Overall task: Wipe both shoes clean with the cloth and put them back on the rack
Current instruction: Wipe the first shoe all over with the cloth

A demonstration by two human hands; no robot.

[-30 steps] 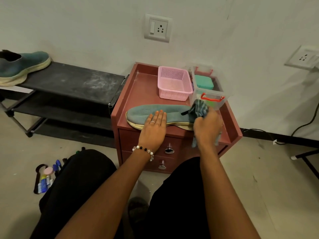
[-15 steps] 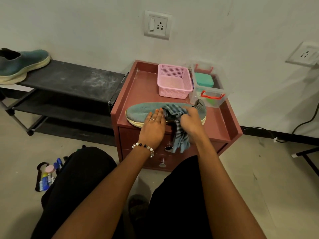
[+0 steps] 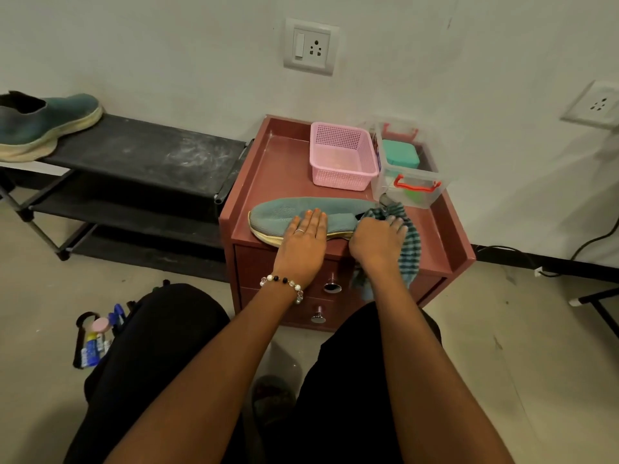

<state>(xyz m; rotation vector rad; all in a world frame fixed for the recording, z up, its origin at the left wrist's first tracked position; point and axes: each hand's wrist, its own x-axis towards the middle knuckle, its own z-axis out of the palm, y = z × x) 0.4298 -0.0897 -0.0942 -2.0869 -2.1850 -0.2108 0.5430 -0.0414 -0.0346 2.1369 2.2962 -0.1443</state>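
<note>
The teal knit slip-on shoe with a cream sole (image 3: 301,214) lies on the near edge of the reddish-brown drawer cabinet top (image 3: 284,169), its long axis running left to right with the toe to the left and the heel end under the right hand (image 3: 376,242). The left hand (image 3: 303,244) presses flat on the shoe's middle, fingers straight and together. The right hand is bunched around the teal-and-dark striped cloth (image 3: 407,244) at the heel, so the next wiping stroke probably runs leftward along that axis.
</note>
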